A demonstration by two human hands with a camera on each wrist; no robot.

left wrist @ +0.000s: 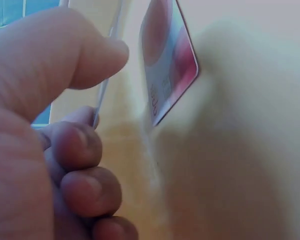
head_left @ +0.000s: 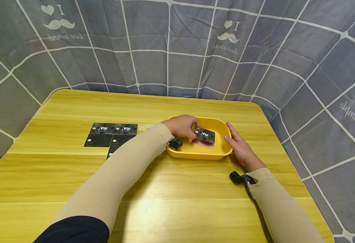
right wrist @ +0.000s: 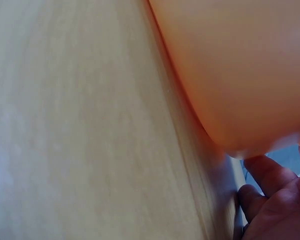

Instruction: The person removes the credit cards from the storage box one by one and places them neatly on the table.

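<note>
In the head view my left hand [head_left: 181, 126] reaches into a yellow plastic basket [head_left: 199, 156] and pinches a black Vip card [head_left: 206, 135] at its left edge. The left wrist view shows that card edge-on between thumb and fingertips. Under it in the basket lies a red-and-white card [left wrist: 172, 65], partly covered in the head view. My right hand [head_left: 241, 148] holds the basket's right end, thumb over the rim and fingers along the outer wall. In the right wrist view, fingertips [right wrist: 262, 170] touch the outside of the basket near its lower edge.
Left of the basket, several black cards [head_left: 102, 129] lie in rows on the wooden table [head_left: 177, 195]. A yellowish card [head_left: 144, 128] beside them is partly hidden by my left forearm. A grey checked curtain [head_left: 153, 67] hangs behind the table and along its sides.
</note>
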